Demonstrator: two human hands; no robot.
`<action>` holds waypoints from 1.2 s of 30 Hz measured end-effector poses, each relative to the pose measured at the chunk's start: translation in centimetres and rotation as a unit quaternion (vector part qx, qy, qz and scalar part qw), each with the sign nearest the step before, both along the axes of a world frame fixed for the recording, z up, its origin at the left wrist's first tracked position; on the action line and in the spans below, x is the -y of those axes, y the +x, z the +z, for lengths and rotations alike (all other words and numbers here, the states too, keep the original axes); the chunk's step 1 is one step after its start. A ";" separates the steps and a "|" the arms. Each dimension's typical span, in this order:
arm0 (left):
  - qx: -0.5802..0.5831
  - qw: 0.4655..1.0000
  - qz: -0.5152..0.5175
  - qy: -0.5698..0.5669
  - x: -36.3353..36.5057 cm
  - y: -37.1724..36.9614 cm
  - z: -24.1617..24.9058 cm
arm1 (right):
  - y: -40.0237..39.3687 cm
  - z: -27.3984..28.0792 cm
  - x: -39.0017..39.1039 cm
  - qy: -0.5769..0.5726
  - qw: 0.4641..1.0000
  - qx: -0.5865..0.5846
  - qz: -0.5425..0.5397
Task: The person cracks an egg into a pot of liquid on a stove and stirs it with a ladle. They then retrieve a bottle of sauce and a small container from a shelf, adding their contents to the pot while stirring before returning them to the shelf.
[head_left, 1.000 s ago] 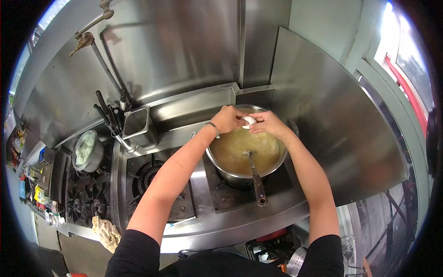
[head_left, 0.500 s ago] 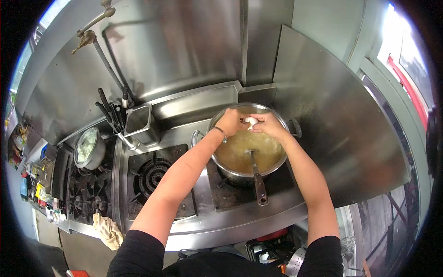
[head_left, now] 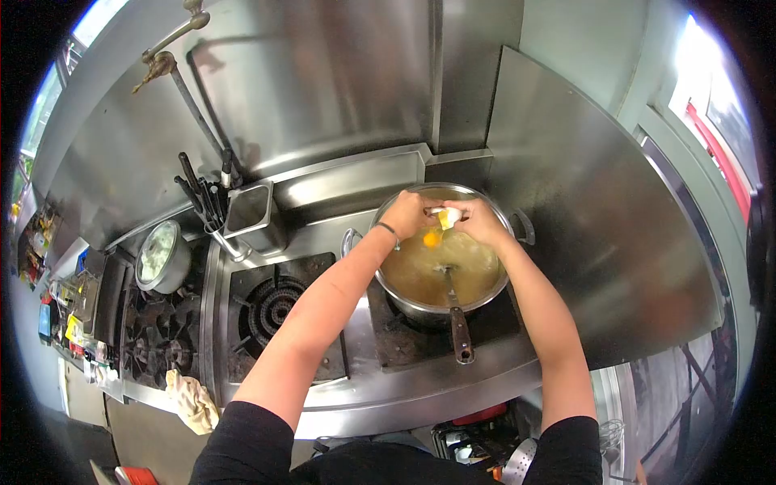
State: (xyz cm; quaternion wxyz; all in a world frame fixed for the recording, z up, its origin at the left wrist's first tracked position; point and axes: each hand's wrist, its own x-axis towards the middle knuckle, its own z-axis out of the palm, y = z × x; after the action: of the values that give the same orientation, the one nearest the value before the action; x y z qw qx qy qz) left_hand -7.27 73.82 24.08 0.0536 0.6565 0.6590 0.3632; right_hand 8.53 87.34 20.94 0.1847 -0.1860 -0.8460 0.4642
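2 sets of fingers, left hand (head_left: 410,214) and right hand (head_left: 478,221), grasp a cracked eggshell (head_left: 449,216); below them, 1 yolk (head_left: 432,239) shows against cloudy liquid (head_left: 408,271) inside the metal pot (head_left: 414,312).

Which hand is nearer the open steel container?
Left. The left hand is right of the steel container, over the pot; the right hand is over it too, but farther right.
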 end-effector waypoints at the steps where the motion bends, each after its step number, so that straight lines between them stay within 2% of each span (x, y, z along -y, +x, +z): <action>1: -0.048 0.998 -0.012 -0.024 0.1 0.0 0.5 | -0.1 -0.2 -0.1 0.024 0.999 -0.031 0.020; 2: -0.048 0.998 -0.012 -0.024 -0.1 -0.1 0.7 | 0.1 -0.3 -0.3 0.024 0.999 -0.031 0.021; 4: -0.108 0.993 -0.036 -0.017 -0.7 -0.6 0.4 | 0.9 1.8 0.7 0.221 0.975 0.009 0.008; 7: -0.104 0.992 -0.043 -0.064 -0.4 -0.3 1.8 | 1.4 3.6 1.5 0.249 0.968 0.016 0.005; 8: -0.104 0.992 -0.042 -0.063 -0.2 0.0 2.5 | 1.5 3.8 1.6 0.250 0.968 0.015 0.006; 10: -0.081 0.994 -0.065 -0.021 0.1 0.2 3.1 | 1.8 4.4 1.9 0.323 0.946 0.008 -0.012; 11: -0.081 0.995 -0.063 -0.020 0.2 0.4 3.4 | 2.0 4.8 2.1 0.324 0.946 0.007 -0.010; 13: 0.069 0.995 -0.073 0.000 0.3 0.8 3.9 | 2.4 6.2 2.9 0.348 0.936 -0.024 -0.055; 14: 0.068 0.995 -0.072 0.000 0.3 1.2 4.1 | 2.4 6.5 2.9 0.349 0.935 -0.024 -0.054; 16: 0.102 0.990 -0.054 0.078 0.3 1.7 4.2 | 2.3 7.2 2.9 0.242 0.966 -0.057 -0.072; 17: 0.101 0.990 -0.054 0.079 0.3 1.7 4.4 | 2.4 7.6 3.0 0.242 0.966 -0.057 -0.071; 20: 0.084 0.993 -0.075 0.045 0.3 1.6 4.7 | 2.5 8.4 3.3 0.205 0.974 -0.033 -0.087; 22: 0.079 0.995 -0.058 -0.010 0.2 1.4 4.5 | 2.5 8.2 3.2 0.124 0.989 -0.009 -0.074; 23: 0.079 0.995 -0.057 -0.008 0.2 1.4 4.4 | 2.9 8.2 3.4 0.125 0.989 -0.009 -0.073; 25: 0.082 0.996 -0.009 0.015 0.1 1.0 3.7 | 4.3 8.3 4.5 0.354 0.928 -0.044 -0.107; 26: 0.081 0.997 -0.008 0.016 -0.1 0.6 3.2 | 5.7 8.9 5.2 0.316 0.948 -0.024 -0.038; 27: 0.218 0.976 0.010 -0.001 -0.7 0.1 2.0 | 7.5 10.7 6.6 0.275 0.961 -0.003 0.031; 28: 0.352 0.936 0.028 -0.016 -0.9 -0.3 1.4 | 9.5 12.3 8.2 0.243 0.958 0.039 0.145; 29: 0.353 0.935 0.030 -0.013 -0.6 -0.3 1.7 | 11.1 13.2 9.8 0.207 0.940 0.081 0.257; 30: 0.514 0.858 0.016 0.003 -0.1 -0.1 2.3 | 12.1 13.3 11.1 0.191 0.925 0.077 0.320; 31: 0.659 0.752 0.002 0.018 0.3 -0.1 2.5 | 12.8 13.0 12.5 0.173 0.905 0.074 0.382; 33: 0.672 0.739 -0.023 0.039 1.5 -1.0 3.2 | 12.9 11.9 15.7 0.300 0.873 0.181 0.340; 34: 0.708 0.702 -0.061 0.048 2.3 -1.6 3.4 | 12.6 10.6 16.7 0.367 0.878 0.106 0.289; 35: 0.741 0.662 -0.099 0.055 3.3 -2.1 3.4 | 12.0 8.9 16.8 0.369 0.876 0.108 0.291; 36: 0.763 0.630 -0.130 0.059 4.4 -2.7 2.9 | 11.2 6.9 16.6 0.277 0.903 0.066 0.321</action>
State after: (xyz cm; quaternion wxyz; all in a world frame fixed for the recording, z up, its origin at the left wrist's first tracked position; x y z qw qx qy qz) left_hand -9.98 69.40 26.97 0.5452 0.2251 0.2673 0.7620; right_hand 19.69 70.79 27.81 0.0135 0.1236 -0.9647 0.2322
